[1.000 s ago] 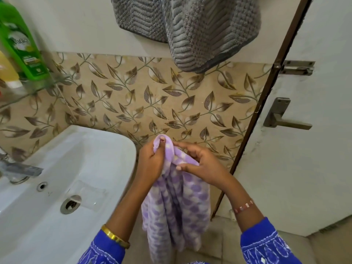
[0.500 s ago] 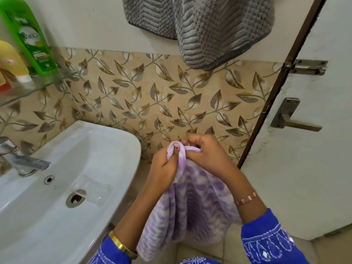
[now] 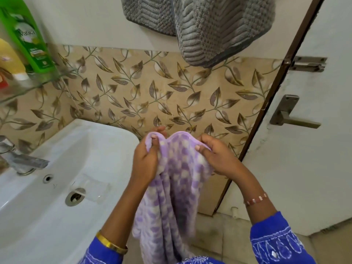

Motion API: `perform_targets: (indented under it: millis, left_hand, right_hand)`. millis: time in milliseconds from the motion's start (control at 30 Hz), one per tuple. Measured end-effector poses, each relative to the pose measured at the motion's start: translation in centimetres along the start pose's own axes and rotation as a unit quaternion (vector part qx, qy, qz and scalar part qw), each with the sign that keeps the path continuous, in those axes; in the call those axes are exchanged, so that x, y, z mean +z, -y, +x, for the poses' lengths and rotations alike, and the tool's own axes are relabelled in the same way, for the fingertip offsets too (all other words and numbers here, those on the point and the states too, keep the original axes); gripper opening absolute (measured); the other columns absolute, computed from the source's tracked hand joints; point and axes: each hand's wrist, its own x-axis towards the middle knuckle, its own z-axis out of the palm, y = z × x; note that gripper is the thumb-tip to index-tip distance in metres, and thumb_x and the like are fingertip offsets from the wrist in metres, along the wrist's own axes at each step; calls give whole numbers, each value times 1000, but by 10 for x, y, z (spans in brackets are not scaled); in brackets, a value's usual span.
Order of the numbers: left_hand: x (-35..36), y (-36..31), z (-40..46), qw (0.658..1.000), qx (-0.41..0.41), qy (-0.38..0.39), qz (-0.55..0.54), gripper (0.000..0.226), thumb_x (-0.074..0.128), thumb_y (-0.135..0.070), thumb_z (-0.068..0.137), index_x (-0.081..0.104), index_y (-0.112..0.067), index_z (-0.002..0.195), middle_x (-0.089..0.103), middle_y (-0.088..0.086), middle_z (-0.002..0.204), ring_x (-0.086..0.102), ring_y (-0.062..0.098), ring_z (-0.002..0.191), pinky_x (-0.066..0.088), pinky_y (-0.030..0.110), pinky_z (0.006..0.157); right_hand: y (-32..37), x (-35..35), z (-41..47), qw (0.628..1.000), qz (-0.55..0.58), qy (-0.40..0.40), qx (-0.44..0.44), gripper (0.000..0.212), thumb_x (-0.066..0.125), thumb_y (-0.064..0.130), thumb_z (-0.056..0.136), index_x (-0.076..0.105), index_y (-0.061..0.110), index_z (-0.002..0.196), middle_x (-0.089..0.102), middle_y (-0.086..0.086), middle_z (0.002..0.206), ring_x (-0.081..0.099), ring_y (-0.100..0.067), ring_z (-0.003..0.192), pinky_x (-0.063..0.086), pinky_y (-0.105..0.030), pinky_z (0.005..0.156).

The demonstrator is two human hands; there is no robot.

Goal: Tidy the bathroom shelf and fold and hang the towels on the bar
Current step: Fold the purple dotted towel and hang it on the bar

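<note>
We see soft, fluffy cloth in the lilac checked towel [image 3: 175, 187]. Left of it sits a glossy white ceramic basin [image 3: 57, 187] with a dull metal tap [image 3: 21, 159]; above it hangs a coarse ribbed grey towel [image 3: 219, 29].

A narrow standing space between white sink [image 3: 80, 149] on the left and door [image 3: 312, 168] with its jutting handle [image 3: 289, 117] on the right; both hands hold a lilac checked towel [image 3: 175, 183] in that gap; overhead a grey towel [image 3: 219, 29] hangs low, apparently from a bar out of view; open wall lies between; the glass shelf [image 3: 36, 82] upper left is crowded with bottles [image 3: 28, 39].
</note>
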Motion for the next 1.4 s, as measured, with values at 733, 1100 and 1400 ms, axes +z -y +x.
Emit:
perform_targets:
  millis: [733, 1100, 1400]
  left_hand:
    - [1, 10, -17, 958, 56, 32, 281, 19, 35, -35, 94, 41, -17, 92, 41, -3, 83, 45, 10, 70, 33, 20, 56]
    - [13, 15, -42, 984, -62, 86, 144, 30, 51, -23, 90, 38, -23, 63, 44, -9, 58, 43, -6, 52, 36, 8, 51]
    - [13, 5, -45, 988, -109, 87, 68, 24, 72, -25, 75, 54, -24, 58, 67, 17, 65, 63, 39, 67, 51, 45, 63]
  right_hand:
    - [-9, 6, -13, 969, 147, -159, 121, 16, 57, 21, 88, 64, 25, 74, 66, 2, 73, 62, -13, 71, 48, -23, 62]
    - [-2, 32, -19, 982, 108, -127, 89, 25, 65, 14, 83, 57, 22, 61, 58, 8, 56, 52, 6, 46, 37, -5, 46]
    - [2, 42, -22, 989, 66, -90, 96, 14, 67, 14, 80, 67, 1, 78, 64, -17, 71, 55, -21, 64, 48, -32, 60]
